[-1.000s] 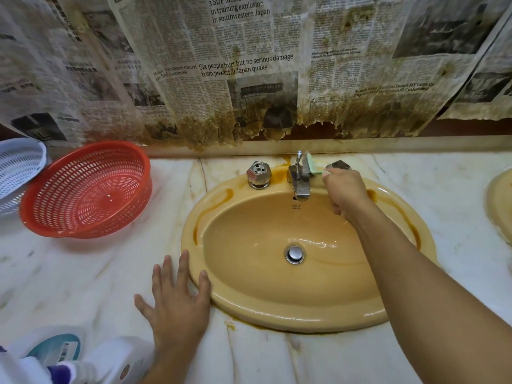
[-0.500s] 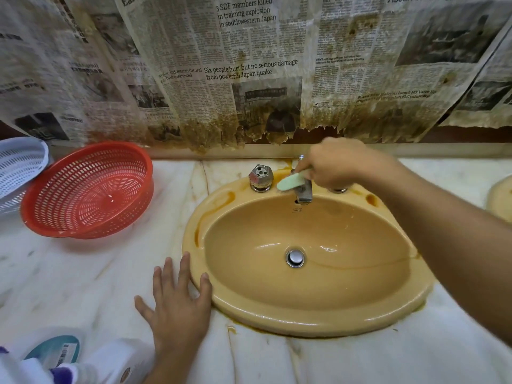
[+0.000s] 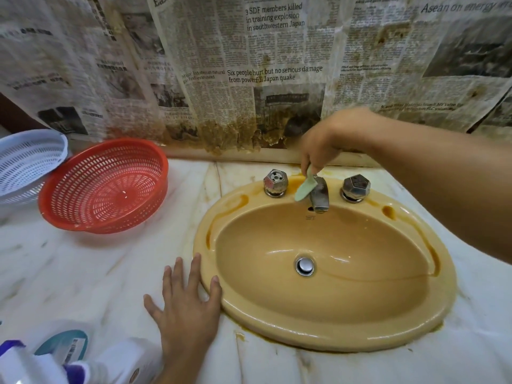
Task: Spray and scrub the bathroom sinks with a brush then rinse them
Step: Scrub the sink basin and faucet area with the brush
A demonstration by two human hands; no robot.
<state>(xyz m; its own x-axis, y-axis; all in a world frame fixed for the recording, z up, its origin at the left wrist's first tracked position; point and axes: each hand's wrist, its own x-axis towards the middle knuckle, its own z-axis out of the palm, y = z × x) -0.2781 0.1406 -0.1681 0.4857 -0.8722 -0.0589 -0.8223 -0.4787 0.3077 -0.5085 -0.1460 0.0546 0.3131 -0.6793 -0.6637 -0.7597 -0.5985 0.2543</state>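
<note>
Scrubbing is midway: right hand (image 3: pixel 327 145) pinches the brush (image 3: pixel 304 188) in its grip against the faucet (image 3: pixel 320 196) at the sink's (image 3: pixel 318 336) twelve o'clock; left hand (image 3: pixel 185 309) lies spread on the counter (image 3: pixel 83 273). Rinsing looks undone.

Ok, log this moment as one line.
phase: scrubbing | right hand: grips brush at spout | left hand: flat on counter, fingertips at sink rim | water: off
</note>
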